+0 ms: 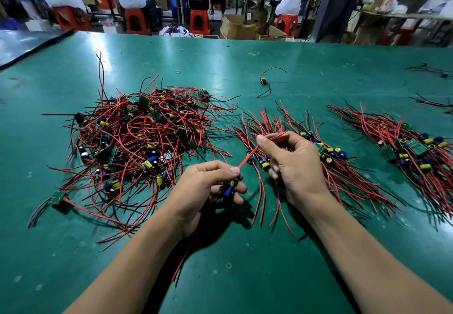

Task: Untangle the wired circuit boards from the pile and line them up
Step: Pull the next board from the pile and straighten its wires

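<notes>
I am holding one little board [229, 187] in my left hand [208, 186]. My fingers are curling round it, just above the desk [220, 277]. My right hand [294, 164] is pinching the board's red wire [247, 158] between thumb and pointer finger. The wire is stretching tight and straight from one hand to the other. More wires are hanging down under my hands and touching the desk.

I think I am smoothing the wire so this board can go in a row. To do it well, I should be sliding my right fingers along the wire softly. If I yank, the wire may tear off the board. My left hand should be gripping the board by its edges, not by the tiny parts on top. Then I should be laying it beside the other boards in the near row [326, 152], with the wires pointing the same way.

The big messy pile [137, 142] is lying to my left, well apart from my hands. It is full of boards, so a lot is left to do. A second row [411, 149] is lying far to my right.

My arms are reaching forward, and my hands are turning in toward each other. The right hand is hovering over the near row.
</notes>
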Action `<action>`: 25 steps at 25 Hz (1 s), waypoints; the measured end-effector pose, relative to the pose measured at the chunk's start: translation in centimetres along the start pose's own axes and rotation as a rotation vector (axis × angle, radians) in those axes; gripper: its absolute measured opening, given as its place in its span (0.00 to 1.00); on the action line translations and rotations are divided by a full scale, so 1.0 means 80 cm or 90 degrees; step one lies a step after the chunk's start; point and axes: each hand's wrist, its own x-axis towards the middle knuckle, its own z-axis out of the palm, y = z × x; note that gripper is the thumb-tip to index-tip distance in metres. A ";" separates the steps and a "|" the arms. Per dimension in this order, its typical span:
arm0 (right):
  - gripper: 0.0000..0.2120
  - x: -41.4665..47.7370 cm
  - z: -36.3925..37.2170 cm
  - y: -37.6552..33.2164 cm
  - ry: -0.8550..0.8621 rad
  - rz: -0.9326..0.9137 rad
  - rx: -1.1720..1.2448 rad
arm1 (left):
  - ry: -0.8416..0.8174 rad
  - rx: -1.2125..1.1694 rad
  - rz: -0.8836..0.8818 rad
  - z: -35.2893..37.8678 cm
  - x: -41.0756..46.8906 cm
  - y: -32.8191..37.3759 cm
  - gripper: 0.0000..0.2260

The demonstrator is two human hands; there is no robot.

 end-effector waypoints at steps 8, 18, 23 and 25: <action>0.14 -0.001 -0.005 -0.001 0.100 -0.149 -0.205 | -0.009 0.001 0.003 -0.002 0.000 0.001 0.08; 0.16 0.000 -0.005 0.003 0.080 -0.119 -0.190 | -0.014 -0.014 -0.019 -0.005 0.000 0.005 0.06; 0.14 -0.002 -0.004 -0.006 -0.030 -0.024 -0.084 | 0.053 -0.199 0.063 -0.003 0.005 0.011 0.05; 0.07 -0.009 -0.002 -0.003 -0.115 -0.079 -0.231 | 0.057 -0.248 0.093 -0.002 0.007 0.014 0.03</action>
